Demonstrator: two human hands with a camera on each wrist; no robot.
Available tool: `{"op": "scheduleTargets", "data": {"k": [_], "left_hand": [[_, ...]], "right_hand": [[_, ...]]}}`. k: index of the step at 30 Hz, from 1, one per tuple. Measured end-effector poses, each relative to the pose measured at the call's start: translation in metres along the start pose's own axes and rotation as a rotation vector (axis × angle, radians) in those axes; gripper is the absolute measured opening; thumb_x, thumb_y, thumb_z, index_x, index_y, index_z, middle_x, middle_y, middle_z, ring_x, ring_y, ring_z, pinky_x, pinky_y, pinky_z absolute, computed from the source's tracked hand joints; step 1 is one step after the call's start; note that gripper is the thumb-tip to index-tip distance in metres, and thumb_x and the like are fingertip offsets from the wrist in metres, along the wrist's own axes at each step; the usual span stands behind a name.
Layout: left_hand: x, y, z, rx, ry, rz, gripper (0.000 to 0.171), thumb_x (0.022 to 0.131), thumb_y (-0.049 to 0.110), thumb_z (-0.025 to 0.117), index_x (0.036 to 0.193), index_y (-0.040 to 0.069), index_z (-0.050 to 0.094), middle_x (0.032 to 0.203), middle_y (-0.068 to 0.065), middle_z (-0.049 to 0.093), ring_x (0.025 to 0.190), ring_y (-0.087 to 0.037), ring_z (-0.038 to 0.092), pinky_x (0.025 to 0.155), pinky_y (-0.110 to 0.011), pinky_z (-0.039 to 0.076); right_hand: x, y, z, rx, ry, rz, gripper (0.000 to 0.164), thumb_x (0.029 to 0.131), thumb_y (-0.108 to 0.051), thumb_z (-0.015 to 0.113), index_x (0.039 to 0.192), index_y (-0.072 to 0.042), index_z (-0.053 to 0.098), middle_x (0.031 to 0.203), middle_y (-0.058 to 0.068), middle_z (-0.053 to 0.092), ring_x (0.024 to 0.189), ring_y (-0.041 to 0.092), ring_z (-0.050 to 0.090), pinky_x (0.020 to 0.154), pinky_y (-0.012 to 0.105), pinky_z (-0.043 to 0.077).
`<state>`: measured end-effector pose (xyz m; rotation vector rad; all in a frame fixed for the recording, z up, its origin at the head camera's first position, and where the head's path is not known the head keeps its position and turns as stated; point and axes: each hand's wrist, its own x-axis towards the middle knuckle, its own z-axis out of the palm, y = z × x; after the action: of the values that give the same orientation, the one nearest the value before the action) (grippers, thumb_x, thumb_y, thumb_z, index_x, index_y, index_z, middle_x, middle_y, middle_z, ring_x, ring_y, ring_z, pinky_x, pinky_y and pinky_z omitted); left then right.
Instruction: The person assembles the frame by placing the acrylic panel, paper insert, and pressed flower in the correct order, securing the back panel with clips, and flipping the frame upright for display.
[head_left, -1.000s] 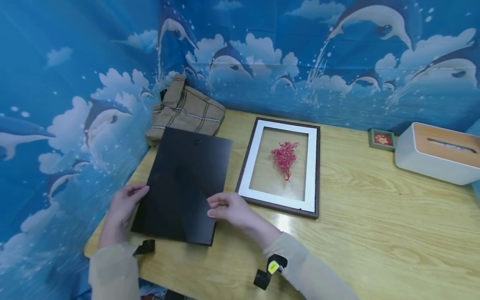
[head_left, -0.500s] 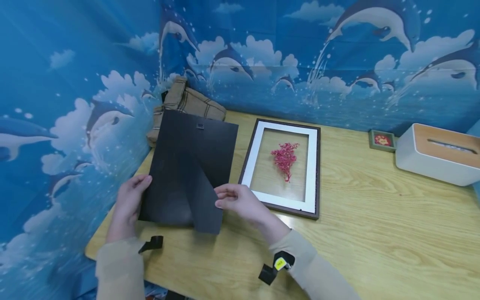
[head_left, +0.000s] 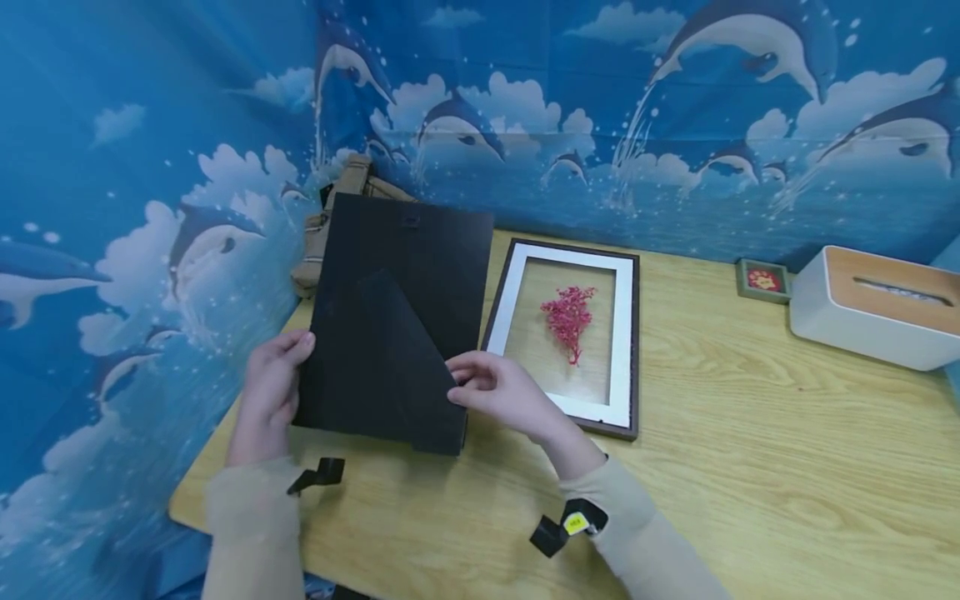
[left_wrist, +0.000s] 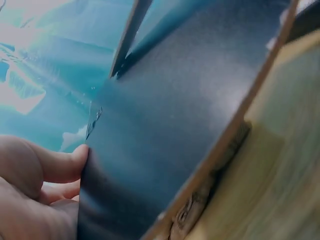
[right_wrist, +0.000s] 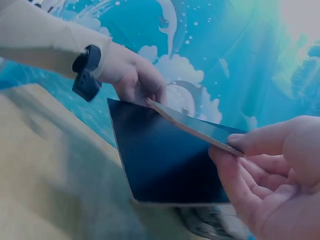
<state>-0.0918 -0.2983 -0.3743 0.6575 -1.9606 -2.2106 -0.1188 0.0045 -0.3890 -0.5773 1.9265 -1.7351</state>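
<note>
A black picture frame backing board (head_left: pixel 450 267) is held tilted up over the left part of the table, with its hinged stand (head_left: pixel 397 358) facing me. My left hand (head_left: pixel 273 379) grips the board's left edge, thumb on the near face. With thumb and fingers, my right hand (head_left: pixel 510 396) pinches the free edge of the stand; the right wrist view shows this stand (right_wrist: pixel 195 129) swung out from the board (right_wrist: pixel 160 155). Right of the board lies a dark picture frame (head_left: pixel 634 350) with a white mat (head_left: pixel 624 333). Inside its opening is a pink dried flower sprig (head_left: pixel 570 317).
Behind the board, a brown plaid cloth bag (head_left: pixel 311 258) is partly hidden. A small green frame (head_left: pixel 763 279) and a white tissue box (head_left: pixel 847 308) with a wooden lid stand at the right. A dolphin-print curtain (head_left: pixel 480 108) borders the wooden table (head_left: pixel 750 467) behind and at left.
Both hands have raised the board and tilted it more upright, shifting it slightly right. The stand has come away from the board, with my right hand pinching its edge.
</note>
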Motion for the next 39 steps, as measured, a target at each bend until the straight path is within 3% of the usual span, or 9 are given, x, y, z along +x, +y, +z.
{"op": "scheduleTargets", "data": {"k": [3, 7, 12, 17, 21, 23, 30, 35, 39], "left_hand": [[0.002, -0.001, 0.007, -0.025, -0.042, -0.005, 0.018, 0.097, 0.014, 0.054, 0.085, 0.020, 0.066, 0.077, 0.008, 0.063, 0.063, -0.004, 0.056, 0.061, -0.017, 0.049], [0.005, -0.004, 0.016, -0.031, -0.080, -0.016, 0.021, 0.099, 0.014, 0.052, 0.085, 0.019, 0.066, 0.069, 0.007, 0.060, 0.050, -0.004, 0.048, 0.051, -0.016, 0.044], [0.011, -0.010, 0.032, -0.034, -0.064, -0.023, 0.025, 0.099, 0.012, 0.051, 0.079, 0.019, 0.066, 0.060, 0.007, 0.053, 0.039, -0.003, 0.036, 0.041, -0.015, 0.036], [0.016, -0.017, 0.054, -0.094, -0.088, -0.048, 0.026, 0.098, 0.008, 0.050, 0.077, 0.014, 0.064, 0.067, 0.005, 0.057, 0.056, -0.004, 0.051, 0.054, -0.015, 0.046], [0.018, -0.023, 0.074, -0.087, -0.099, -0.076, 0.013, 0.098, 0.007, 0.050, 0.092, 0.005, 0.061, 0.082, 0.004, 0.059, 0.076, -0.006, 0.056, 0.070, -0.017, 0.049], [0.019, -0.025, 0.084, -0.084, -0.101, -0.092, 0.012, 0.099, 0.008, 0.050, 0.103, 0.001, 0.058, 0.085, 0.004, 0.059, 0.080, -0.007, 0.056, 0.074, -0.018, 0.050], [0.022, -0.039, 0.115, -0.108, -0.130, -0.137, 0.034, 0.099, 0.006, 0.049, 0.127, -0.013, 0.047, 0.090, 0.000, 0.059, 0.082, -0.009, 0.058, 0.077, -0.020, 0.050], [0.022, -0.047, 0.132, -0.073, -0.185, -0.172, 0.039, 0.099, 0.007, 0.048, 0.132, -0.015, 0.043, 0.101, -0.006, 0.058, 0.088, -0.009, 0.057, 0.081, -0.020, 0.048], [0.020, -0.053, 0.150, -0.064, -0.209, -0.150, 0.038, 0.098, 0.003, 0.049, 0.129, -0.018, 0.044, 0.105, -0.012, 0.056, 0.093, -0.012, 0.055, 0.083, -0.020, 0.047]], "right_hand": [[-0.004, -0.002, -0.007, -0.056, 0.088, -0.024, 0.040, 0.085, -0.011, 0.072, 0.122, -0.006, 0.059, 0.100, 0.009, 0.057, 0.078, 0.017, 0.058, 0.064, 0.025, 0.049], [-0.008, 0.001, -0.017, -0.134, 0.224, -0.039, 0.052, 0.080, -0.013, 0.077, 0.126, -0.007, 0.054, 0.101, 0.011, 0.051, 0.078, 0.018, 0.057, 0.068, 0.027, 0.050], [-0.013, 0.012, -0.028, -0.055, 0.332, 0.024, 0.066, 0.078, -0.014, 0.079, 0.133, -0.006, 0.043, 0.115, 0.014, 0.049, 0.091, 0.024, 0.057, 0.076, 0.030, 0.051], [-0.022, 0.025, -0.040, 0.090, 0.324, 0.130, 0.065, 0.085, -0.018, 0.073, 0.138, -0.005, 0.039, 0.125, 0.016, 0.050, 0.106, 0.027, 0.058, 0.082, 0.035, 0.053], [-0.031, 0.032, -0.050, 0.186, 0.354, 0.166, 0.054, 0.086, -0.013, 0.070, 0.132, 0.001, 0.045, 0.118, 0.018, 0.052, 0.101, 0.023, 0.061, 0.082, 0.037, 0.055], [-0.035, 0.034, -0.056, 0.200, 0.388, 0.166, 0.051, 0.087, -0.011, 0.069, 0.130, 0.001, 0.046, 0.115, 0.017, 0.051, 0.096, 0.019, 0.061, 0.080, 0.035, 0.055], [-0.049, 0.044, -0.075, 0.205, 0.476, 0.160, 0.051, 0.087, -0.006, 0.068, 0.132, 0.004, 0.046, 0.112, 0.014, 0.051, 0.087, 0.012, 0.062, 0.079, 0.030, 0.055], [-0.065, 0.051, -0.089, 0.252, 0.511, 0.151, 0.046, 0.086, -0.004, 0.068, 0.126, 0.006, 0.047, 0.099, 0.004, 0.055, 0.083, 0.011, 0.063, 0.077, 0.027, 0.055], [-0.079, 0.051, -0.101, 0.343, 0.520, 0.115, 0.037, 0.087, 0.000, 0.066, 0.120, 0.002, 0.049, 0.091, -0.003, 0.058, 0.081, 0.009, 0.063, 0.071, 0.022, 0.054]]}}
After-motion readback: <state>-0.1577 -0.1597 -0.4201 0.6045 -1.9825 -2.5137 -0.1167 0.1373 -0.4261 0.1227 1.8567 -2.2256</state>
